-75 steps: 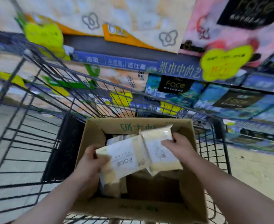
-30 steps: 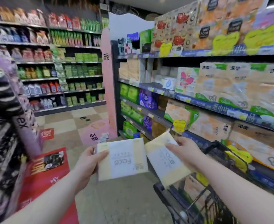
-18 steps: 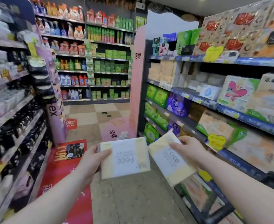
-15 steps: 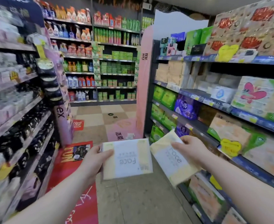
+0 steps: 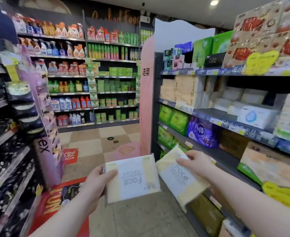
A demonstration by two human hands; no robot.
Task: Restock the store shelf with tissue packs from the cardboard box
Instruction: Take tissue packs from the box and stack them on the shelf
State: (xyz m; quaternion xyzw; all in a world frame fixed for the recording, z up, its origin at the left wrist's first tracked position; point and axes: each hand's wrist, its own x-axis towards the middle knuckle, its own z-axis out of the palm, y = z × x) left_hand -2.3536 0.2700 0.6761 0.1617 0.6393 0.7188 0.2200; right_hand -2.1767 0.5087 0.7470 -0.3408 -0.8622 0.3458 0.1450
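Head camera: from my remote station I see a person in a store aisle holding a tissue pack in each hand, both at waist height over the floor.

The left hand [image 5: 96, 182] grips the left tissue pack [image 5: 132, 180] by its near-left edge, thumb across the top and fingers curled beneath. The pack lies almost flat, its "Face" print upside down to the camera.

The right hand [image 5: 195, 164] pinches the right tissue pack [image 5: 180, 182] at its far upper corner, fingers curled over the edge. This pack tilts down toward the right. The two packs sit just beside each other; whether their inner edges touch I cannot tell.

The store shelf [image 5: 226, 124] runs along the right. Pale tissue bundles [image 5: 183, 93] fill its middle tier, with green packs [image 5: 175, 118] and a purple pack [image 5: 202, 132] below. A yellow tag [image 5: 281, 194] hangs near the right forearm, which, with its pack, hides part of the lowest tiers.

A pink end panel [image 5: 146, 100] stands ahead. Beyond it, far shelves [image 5: 69, 65] carry spray bottles and green boxes. A dark rack [image 5: 4, 142] lines the left, and the left forearm crosses a red floor mat [image 5: 59, 199].
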